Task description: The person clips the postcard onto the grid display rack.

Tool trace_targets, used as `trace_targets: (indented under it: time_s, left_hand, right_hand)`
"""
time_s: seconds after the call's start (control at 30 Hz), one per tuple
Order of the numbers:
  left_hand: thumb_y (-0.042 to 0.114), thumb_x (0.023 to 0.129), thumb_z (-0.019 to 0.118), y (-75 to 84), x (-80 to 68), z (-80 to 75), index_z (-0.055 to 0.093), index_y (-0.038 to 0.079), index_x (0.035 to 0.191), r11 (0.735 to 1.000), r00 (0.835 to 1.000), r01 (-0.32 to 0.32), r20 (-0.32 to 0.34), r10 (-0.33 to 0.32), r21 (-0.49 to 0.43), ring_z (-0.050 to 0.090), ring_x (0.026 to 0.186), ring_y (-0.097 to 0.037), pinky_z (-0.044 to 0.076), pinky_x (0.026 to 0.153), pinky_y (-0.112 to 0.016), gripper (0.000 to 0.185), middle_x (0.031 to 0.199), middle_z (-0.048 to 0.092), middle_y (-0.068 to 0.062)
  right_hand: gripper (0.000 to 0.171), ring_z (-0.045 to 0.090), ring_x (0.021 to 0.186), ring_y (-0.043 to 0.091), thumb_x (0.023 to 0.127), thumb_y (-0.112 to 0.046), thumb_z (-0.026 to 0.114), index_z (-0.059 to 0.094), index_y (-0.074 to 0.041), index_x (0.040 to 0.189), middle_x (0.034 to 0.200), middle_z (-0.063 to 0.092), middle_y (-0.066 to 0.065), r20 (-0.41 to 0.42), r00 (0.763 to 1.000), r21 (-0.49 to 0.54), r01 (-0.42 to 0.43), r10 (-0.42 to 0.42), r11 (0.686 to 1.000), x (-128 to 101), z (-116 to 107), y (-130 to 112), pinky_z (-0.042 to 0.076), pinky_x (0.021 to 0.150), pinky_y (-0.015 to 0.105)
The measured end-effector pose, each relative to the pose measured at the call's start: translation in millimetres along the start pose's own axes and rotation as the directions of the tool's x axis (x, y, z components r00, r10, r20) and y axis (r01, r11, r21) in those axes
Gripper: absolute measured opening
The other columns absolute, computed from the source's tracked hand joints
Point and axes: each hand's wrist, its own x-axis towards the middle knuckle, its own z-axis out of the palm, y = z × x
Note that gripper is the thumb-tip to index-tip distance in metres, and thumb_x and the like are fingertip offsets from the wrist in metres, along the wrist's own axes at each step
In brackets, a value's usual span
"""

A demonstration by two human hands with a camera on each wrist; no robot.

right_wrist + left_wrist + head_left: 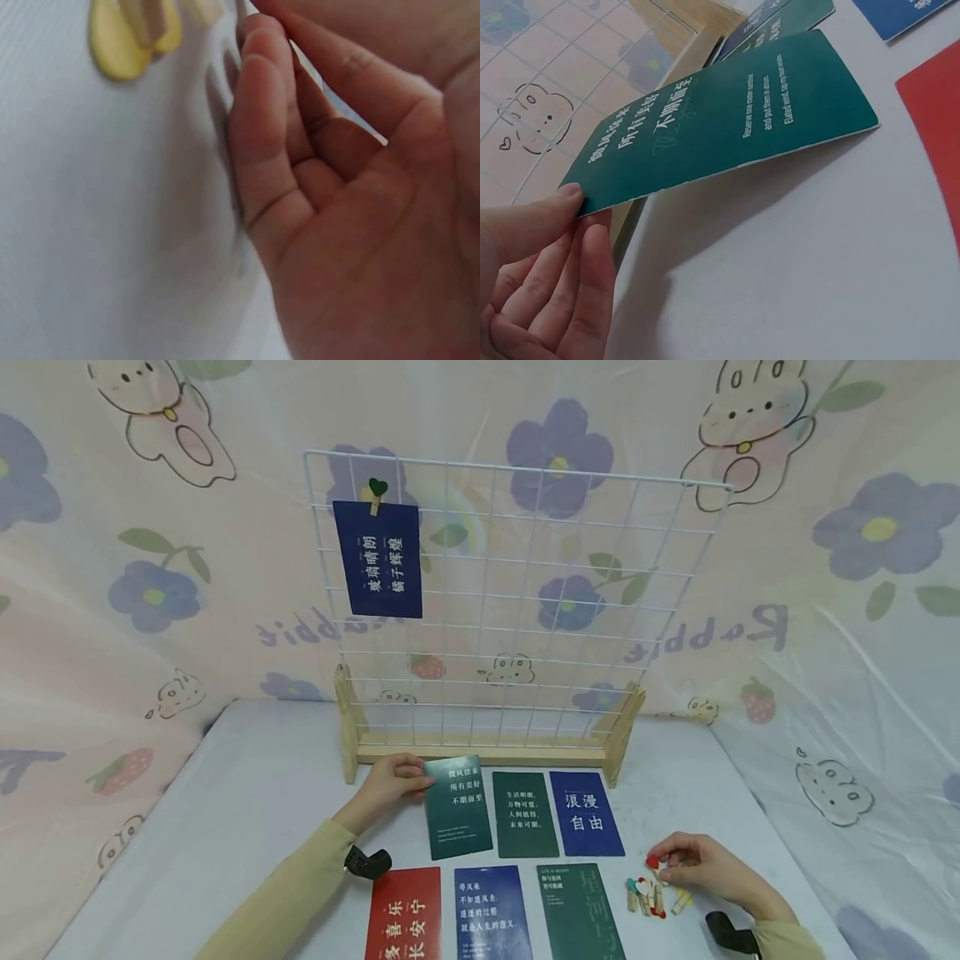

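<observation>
My left hand (392, 783) pinches the upper left edge of a dark green card (457, 810) with white writing. In the left wrist view that card (727, 127) is tilted, its near edge raised over the white table, with my thumb on its face. At the right, my right hand (701, 864) pinches a small wooden clip with a red heart (652, 862), just above a small pile of clips (643, 895). In the right wrist view my fingers (259, 142) are curled and their tips are partly hidden; a yellow heart clip (120, 45) lies nearby.
Behind the cards stands a white wire grid (517, 560) on a wooden base (480, 753). A blue card (382, 564) hangs upper left under a green heart clip (377, 493). On the table lie a red card (405, 914) and several green and blue cards.
</observation>
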Motion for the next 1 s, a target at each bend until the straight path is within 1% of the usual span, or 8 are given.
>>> trace_targets:
  time_s: [0.07,0.17,0.27,0.37,0.53,0.8,0.87,1.0]
  left_hand:
    - [0.002,0.081,0.075,-1.0,-1.2,-1.8,0.059,-0.004,0.105,1.000,1.000,0.010,-0.002,-0.010,-0.010,0.066,0.074,-0.019,0.057,0.068,-0.031,0.029,0.088,0.070,-0.012]
    - [0.002,0.081,0.075,-0.2,-2.6,-4.7,0.059,-0.006,0.106,1.000,1.000,0.005,0.000,-0.005,-0.024,0.067,0.074,-0.019,0.058,0.069,-0.032,0.030,0.090,0.070,-0.014]
    - [0.001,0.082,0.074,3.2,-3.7,-7.7,0.058,-0.006,0.106,0.999,1.000,-0.002,-0.003,0.002,-0.044,0.068,0.075,-0.019,0.058,0.071,-0.035,0.030,0.091,0.070,-0.015]
    - [0.001,0.083,0.073,6.7,-5.0,-10.1,0.058,-0.005,0.105,0.999,1.000,-0.004,-0.018,0.003,-0.042,0.067,0.074,-0.019,0.058,0.072,-0.036,0.027,0.089,0.070,-0.014]
    - [0.002,0.082,0.074,9.6,-6.2,-11.7,0.060,-0.003,0.103,0.999,0.999,0.012,-0.037,-0.014,-0.034,0.066,0.074,-0.018,0.058,0.073,-0.035,0.025,0.087,0.070,-0.012]
    - [0.004,0.082,0.075,12.2,-8.3,-13.4,0.059,-0.003,0.104,0.998,1.000,0.013,-0.023,-0.015,-0.054,0.065,0.074,-0.017,0.057,0.075,-0.038,0.028,0.088,0.070,-0.011]
    - [0.005,0.082,0.075,12.1,-9.0,-14.3,0.059,-0.003,0.105,0.998,1.000,0.016,-0.019,-0.017,-0.059,0.066,0.075,-0.018,0.057,0.075,-0.038,0.028,0.088,0.070,-0.011]
    - [0.005,0.083,0.074,14.4,-10.7,-15.8,0.058,-0.003,0.106,0.997,0.999,0.027,-0.021,-0.028,-0.069,0.067,0.077,-0.018,0.057,0.076,-0.038,0.030,0.091,0.070,-0.011]
  right_hand:
    - [0.029,0.053,0.073,0.011,0.088,-0.011,0.069,0.063,0.006,0.111,0.090,0.059,0.008,-0.002,1.000,0.001,-0.029,0.029,1.000,0.6,0.5,-0.9,0.050,0.061,0.025]
    - [0.027,0.053,0.074,0.012,0.089,-0.011,0.068,0.063,0.005,0.111,0.092,0.059,0.010,-0.007,0.998,-0.013,-0.061,0.061,0.998,1.2,1.2,-1.5,0.049,0.062,0.026]
    - [0.026,0.054,0.074,0.013,0.091,-0.013,0.065,0.064,0.004,0.110,0.093,0.060,0.011,-0.014,0.998,-0.034,-0.056,0.055,0.998,2.6,1.7,-2.2,0.049,0.063,0.026]
    - [0.024,0.055,0.075,0.012,0.092,-0.014,0.064,0.064,0.003,0.110,0.095,0.061,0.012,-0.019,0.999,-0.047,-0.043,0.042,0.998,3.6,1.9,-2.7,0.050,0.064,0.026]
    - [0.024,0.056,0.075,0.012,0.094,-0.015,0.062,0.065,0.003,0.110,0.097,0.063,0.012,-0.010,0.999,-0.044,-0.040,0.040,0.998,4.4,1.9,-2.8,0.050,0.065,0.026]
    - [0.023,0.058,0.083,0.011,0.095,-0.017,0.060,0.066,0.001,0.109,0.105,0.064,0.014,-0.019,0.998,-0.051,-0.060,0.060,0.997,4.6,-0.4,-2.8,0.051,0.071,0.024]
    - [0.024,0.057,0.083,0.012,0.095,-0.017,0.061,0.066,0.002,0.109,0.105,0.064,0.014,-0.023,0.997,-0.053,-0.072,0.071,0.996,3.9,-1.0,-4.0,0.050,0.071,0.024]
    - [0.026,0.055,0.084,0.016,0.094,-0.019,0.061,0.065,0.003,0.109,0.106,0.065,0.013,-0.049,0.991,-0.036,-0.128,0.126,0.991,3.8,-1.6,-7.1,0.050,0.072,0.025]
